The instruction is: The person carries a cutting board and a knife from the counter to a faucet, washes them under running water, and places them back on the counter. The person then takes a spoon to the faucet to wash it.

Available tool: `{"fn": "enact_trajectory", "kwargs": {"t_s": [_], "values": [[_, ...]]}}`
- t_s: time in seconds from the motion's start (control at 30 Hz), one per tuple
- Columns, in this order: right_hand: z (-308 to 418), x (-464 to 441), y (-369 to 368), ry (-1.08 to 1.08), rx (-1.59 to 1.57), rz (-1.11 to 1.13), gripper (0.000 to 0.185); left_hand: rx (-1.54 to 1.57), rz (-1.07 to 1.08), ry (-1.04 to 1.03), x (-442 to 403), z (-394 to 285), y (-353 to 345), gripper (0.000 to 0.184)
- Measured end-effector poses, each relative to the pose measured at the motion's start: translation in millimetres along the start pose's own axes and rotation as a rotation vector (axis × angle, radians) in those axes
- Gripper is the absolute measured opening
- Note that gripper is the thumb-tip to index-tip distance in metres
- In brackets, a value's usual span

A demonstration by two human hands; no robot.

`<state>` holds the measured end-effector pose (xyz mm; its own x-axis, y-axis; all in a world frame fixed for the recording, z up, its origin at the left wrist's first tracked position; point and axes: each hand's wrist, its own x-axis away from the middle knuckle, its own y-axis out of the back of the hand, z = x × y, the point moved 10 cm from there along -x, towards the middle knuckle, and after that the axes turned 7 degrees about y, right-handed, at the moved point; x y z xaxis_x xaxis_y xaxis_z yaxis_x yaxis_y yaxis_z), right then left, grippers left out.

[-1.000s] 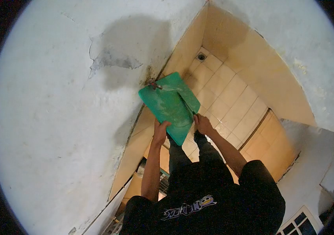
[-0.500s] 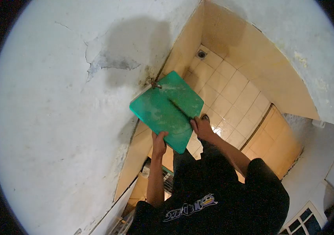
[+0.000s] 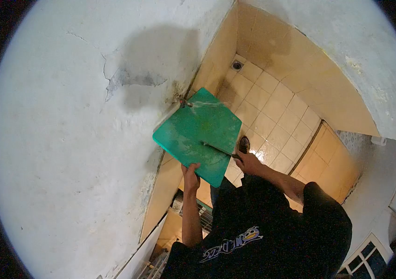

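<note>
A green board [image 3: 193, 125] with pale wet-looking streaks is tilted below a small wall tap [image 3: 185, 102]. My left hand [image 3: 191, 176] grips the board's lower left edge, with the thumb on its face. In my right hand [image 3: 246, 161], closed at the board's right edge, is the handle of a thin dark tool [image 3: 216, 149]. The tool lies across the lower part of the board and its far end points left. Its exact kind cannot be made out.
A tiled floor [image 3: 267, 107] with a round drain [image 3: 237, 65] extends beyond the board. My shoe [image 3: 244, 144] shows right of it. The peeling white wall [image 3: 77, 139] stands close on the left. A rack [image 3: 205, 216] is partly visible below.
The tool has shifted from the board's right part to its lower part and now lies flatter across it. My right hand has moved slightly right and down. The board has moved a little left and down.
</note>
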<state>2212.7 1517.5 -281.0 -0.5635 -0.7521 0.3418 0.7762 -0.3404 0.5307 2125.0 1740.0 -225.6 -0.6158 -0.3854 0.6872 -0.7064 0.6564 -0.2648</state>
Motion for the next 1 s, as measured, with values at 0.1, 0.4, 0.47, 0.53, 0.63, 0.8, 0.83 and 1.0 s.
{"fn": "enact_trajectory", "kwargs": {"t_s": [0.1, 0.4, 0.47, 0.53, 0.63, 0.8, 0.83, 1.0], "values": [[-108, -8, -11, -0.277, -0.094, -0.229, 0.047, -0.046, 0.016, -0.032, -1, -10, -5, 0.065], [41, -15, 8, 0.124, -0.01, -0.131, 0.04, -0.021, -0.039, 0.072, -15, 2, -7, 0.06], [3, -23, 5, 0.06, -0.076, -0.272, 0.036, -0.217, 0.08, -0.029, -36, 13, -2, 0.052], [-50, -32, 16, -0.208, -0.041, -0.349, 0.036, -0.223, 0.104, -0.01, -37, 8, -17, 0.054], [-37, -41, 23, -0.094, 0.009, -0.342, 0.036, -0.207, 0.122, -0.004, -49, 7, -37, 0.057], [51, -2, 21, 0.006, -0.108, -0.14, 0.035, -0.154, 0.11, 0.016, -69, 0, -57, 0.058], [42, -6, 21, 0.009, -0.101, -0.142, 0.035, -0.144, 0.139, 0.025, -76, 2, -59, 0.059], [-27, -33, 34, -0.055, 0.068, -0.306, 0.039, -0.111, 0.213, 0.081, -86, 18, -69, 0.06]]}}
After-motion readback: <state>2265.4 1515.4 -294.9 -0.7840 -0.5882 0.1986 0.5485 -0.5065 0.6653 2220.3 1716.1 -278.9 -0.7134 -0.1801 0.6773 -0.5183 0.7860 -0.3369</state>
